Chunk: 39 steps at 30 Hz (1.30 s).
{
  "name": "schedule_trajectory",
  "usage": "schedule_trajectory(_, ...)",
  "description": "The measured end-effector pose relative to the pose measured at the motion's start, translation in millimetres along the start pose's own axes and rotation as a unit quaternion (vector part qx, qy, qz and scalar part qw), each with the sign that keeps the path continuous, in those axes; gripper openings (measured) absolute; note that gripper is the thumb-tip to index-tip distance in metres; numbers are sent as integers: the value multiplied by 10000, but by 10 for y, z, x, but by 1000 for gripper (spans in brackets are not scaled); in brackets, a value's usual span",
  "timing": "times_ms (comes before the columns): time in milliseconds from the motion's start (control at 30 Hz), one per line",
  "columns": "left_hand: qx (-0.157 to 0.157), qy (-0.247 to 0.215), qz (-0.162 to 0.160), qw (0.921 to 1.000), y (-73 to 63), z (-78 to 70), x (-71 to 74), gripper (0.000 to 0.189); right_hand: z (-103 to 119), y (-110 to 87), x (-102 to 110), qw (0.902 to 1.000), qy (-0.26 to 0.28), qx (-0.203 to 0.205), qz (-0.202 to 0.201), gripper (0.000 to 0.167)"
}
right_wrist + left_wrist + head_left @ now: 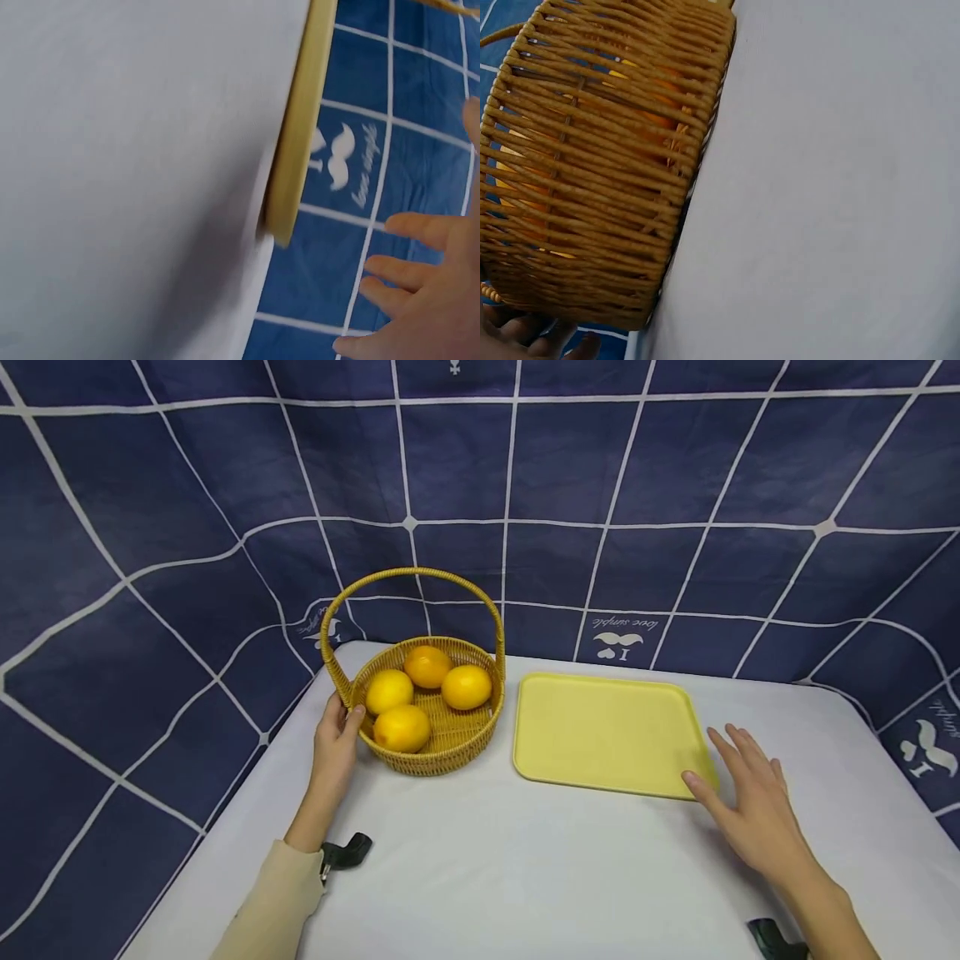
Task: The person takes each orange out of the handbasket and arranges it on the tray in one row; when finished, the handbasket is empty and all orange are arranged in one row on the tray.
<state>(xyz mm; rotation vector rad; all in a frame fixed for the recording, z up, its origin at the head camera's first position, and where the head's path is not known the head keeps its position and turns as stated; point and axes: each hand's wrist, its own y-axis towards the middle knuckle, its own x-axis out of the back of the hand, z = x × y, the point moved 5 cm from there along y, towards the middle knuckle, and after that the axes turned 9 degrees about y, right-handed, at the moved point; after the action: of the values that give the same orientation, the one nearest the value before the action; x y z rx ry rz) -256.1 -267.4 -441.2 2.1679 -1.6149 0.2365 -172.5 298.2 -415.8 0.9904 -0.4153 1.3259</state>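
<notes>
left hand (pixel 335 747) pinching a wicker basket (pixel 431 764) by its rim, four yellowish fruits (pixel 402 728) inside, right hand (pixel 757 806) kinda spread out near the yellow tray (pixel 607 735)

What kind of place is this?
It looks like a tabletop corner set up for filming, maybe indoors, though I can't be sure. Navy grid-patterned cloth hangs around a white table, where a wicker basket sits beside a yellow tray.
</notes>
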Motion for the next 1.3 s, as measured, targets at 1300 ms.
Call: schedule_trajectory(1300, 216, -1724, 268, 9844, 32, 184, -83, 54, 2342, 1172, -1537, 9587, 2253, 622, 1620, 62)
